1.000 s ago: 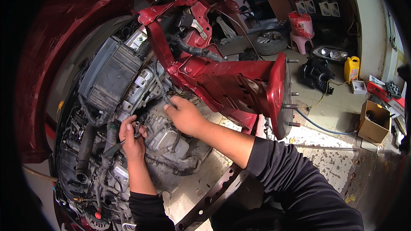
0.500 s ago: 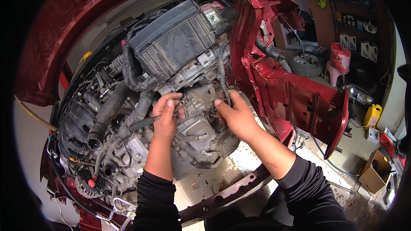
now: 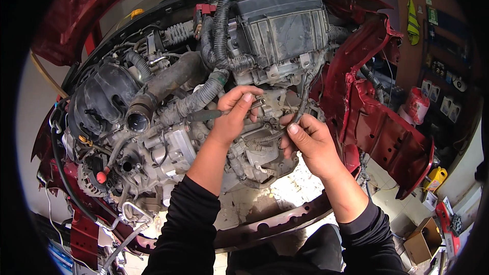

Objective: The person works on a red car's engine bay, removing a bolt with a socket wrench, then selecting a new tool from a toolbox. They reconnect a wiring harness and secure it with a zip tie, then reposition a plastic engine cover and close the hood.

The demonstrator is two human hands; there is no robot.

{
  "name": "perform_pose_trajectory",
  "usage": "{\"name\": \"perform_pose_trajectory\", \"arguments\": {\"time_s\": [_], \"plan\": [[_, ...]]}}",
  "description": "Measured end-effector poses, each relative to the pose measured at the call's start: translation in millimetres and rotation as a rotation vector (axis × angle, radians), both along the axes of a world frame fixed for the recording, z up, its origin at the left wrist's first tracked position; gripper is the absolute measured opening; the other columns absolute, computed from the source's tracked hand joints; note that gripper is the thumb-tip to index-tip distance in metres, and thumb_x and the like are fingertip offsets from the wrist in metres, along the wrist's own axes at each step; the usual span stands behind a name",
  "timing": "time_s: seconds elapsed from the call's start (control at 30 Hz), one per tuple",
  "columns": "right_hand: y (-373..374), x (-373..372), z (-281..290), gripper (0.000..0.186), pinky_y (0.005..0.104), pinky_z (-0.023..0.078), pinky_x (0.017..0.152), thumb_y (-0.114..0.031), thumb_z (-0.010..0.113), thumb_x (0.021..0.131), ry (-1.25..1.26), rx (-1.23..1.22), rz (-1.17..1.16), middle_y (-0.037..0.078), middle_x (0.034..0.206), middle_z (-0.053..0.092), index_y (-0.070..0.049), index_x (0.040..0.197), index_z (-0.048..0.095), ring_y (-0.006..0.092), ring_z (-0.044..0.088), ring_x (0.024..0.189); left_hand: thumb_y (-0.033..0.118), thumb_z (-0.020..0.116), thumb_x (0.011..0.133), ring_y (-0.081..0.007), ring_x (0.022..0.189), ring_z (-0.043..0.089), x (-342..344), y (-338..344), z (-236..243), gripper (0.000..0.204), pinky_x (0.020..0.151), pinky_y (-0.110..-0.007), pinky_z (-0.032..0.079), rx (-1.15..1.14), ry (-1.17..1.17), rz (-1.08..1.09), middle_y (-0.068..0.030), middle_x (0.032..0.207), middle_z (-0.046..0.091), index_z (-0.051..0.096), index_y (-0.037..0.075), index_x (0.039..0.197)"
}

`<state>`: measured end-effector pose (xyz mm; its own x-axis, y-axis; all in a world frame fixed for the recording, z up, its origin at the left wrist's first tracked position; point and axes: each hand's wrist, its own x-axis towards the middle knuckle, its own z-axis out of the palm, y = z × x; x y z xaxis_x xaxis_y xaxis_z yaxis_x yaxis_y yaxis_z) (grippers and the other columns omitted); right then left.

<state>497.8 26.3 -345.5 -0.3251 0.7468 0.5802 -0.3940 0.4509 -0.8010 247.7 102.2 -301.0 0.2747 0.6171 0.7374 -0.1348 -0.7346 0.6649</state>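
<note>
My left hand [image 3: 239,109] is closed round a dark green-handled object [image 3: 202,116], apparently a tool, with a silver cylindrical end [image 3: 261,102] by my fingertips, over the engine's middle. My right hand [image 3: 305,137] pinches a black wrapped wiring loom [image 3: 307,91] that runs down from beneath the black fuse-box housing [image 3: 285,28]. Below and between my hands sit the metal transmission casing [image 3: 262,155] and a corrugated sleeve. A thick ribbed hose [image 3: 198,99] and a larger pipe with an open end [image 3: 137,122] lie to the left of my left hand.
Bent red body panels [image 3: 387,147] stand to the right. A dark lower crossbar [image 3: 300,216] crosses in front of my legs. The raised red hood [image 3: 66,20] is at upper left. Shelves of bottles, a yellow jug [image 3: 435,178] and a cardboard box [image 3: 423,239] are at the right.
The view has swung so the engine fills more of the middle. My left hand has moved up with the object; my right hand still grips the loom, now bent more toward the left.
</note>
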Motion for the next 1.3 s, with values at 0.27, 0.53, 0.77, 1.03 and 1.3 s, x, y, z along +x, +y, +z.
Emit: {"name": "perform_pose_trajectory", "arguments": {"time_s": [0.27, 0.53, 0.77, 1.03, 1.3], "plan": [[23, -42, 25, 0.033, 0.0314, 0.062, 0.068, -0.015, 0.076, 0.11, 0.222, -0.168, 0.128, 0.008, 0.094, 0.073, 0.003, 0.135, 0.066, 0.0176, 0.072, 0.077, 0.016, 0.065, 0.114, -0.005, 0.074, 0.061, -2, -2, -1, 0.023, 0.063, -0.022, 0.048, 0.045, -0.004, -0.045, 0.0003, 0.091, 0.072, 0.075, 0.003, 0.13], [26, -33, 20, 0.043, 0.0397, 0.07, 0.083, -0.002, 0.067, 0.109, 0.318, -0.125, 0.368, 0.021, 0.118, 0.079, 0.005, 0.15, 0.058, 0.03, 0.081, 0.103, 0.01, 0.065, 0.111, -0.0043, 0.073, 0.061, -6, -5, -1, 0.023, 0.064, -0.022, 0.048, 0.048, 0.016, -0.04, 0.0004, 0.089, 0.074, 0.074, 0.001, 0.131], [26, -37, 16, 0.025, 0.037, 0.068, 0.079, -0.015, 0.069, 0.113, 0.315, -0.114, 0.31, 0.015, 0.108, 0.077, 0.001, 0.131, 0.065, 0.0229, 0.079, 0.092, 0.005, 0.063, 0.111, -0.0093, 0.079, 0.067, -4, 0, -1, 0.023, 0.073, -0.026, 0.055, 0.086, 0.008, -0.065, -0.0031, 0.095, 0.075, 0.073, -0.001, 0.131], [17, -50, 32, 0.018, 0.0296, 0.062, 0.065, -0.019, 0.071, 0.113, 0.256, -0.163, 0.198, 0.006, 0.094, 0.075, -0.005, 0.103, 0.064, 0.0129, 0.073, 0.076, 0.005, 0.061, 0.109, -0.0118, 0.08, 0.07, -7, 0, -3, 0.027, 0.071, -0.027, 0.055, 0.024, -0.073, -0.062, -0.0061, 0.098, 0.077, 0.07, -0.002, 0.133], [24, -69, 61, 0.028, 0.0266, 0.047, 0.051, -0.026, 0.069, 0.114, 0.011, -0.193, 0.0, 0.004, 0.079, 0.071, -0.004, 0.096, 0.069, 0.0087, 0.062, 0.061, 0.008, 0.057, 0.104, -0.0152, 0.078, 0.072, -8, -6, 1, 0.044, 0.063, -0.026, 0.049, -0.115, -0.205, -0.19, -0.0099, 0.101, 0.077, 0.06, -0.003, 0.147]]}}
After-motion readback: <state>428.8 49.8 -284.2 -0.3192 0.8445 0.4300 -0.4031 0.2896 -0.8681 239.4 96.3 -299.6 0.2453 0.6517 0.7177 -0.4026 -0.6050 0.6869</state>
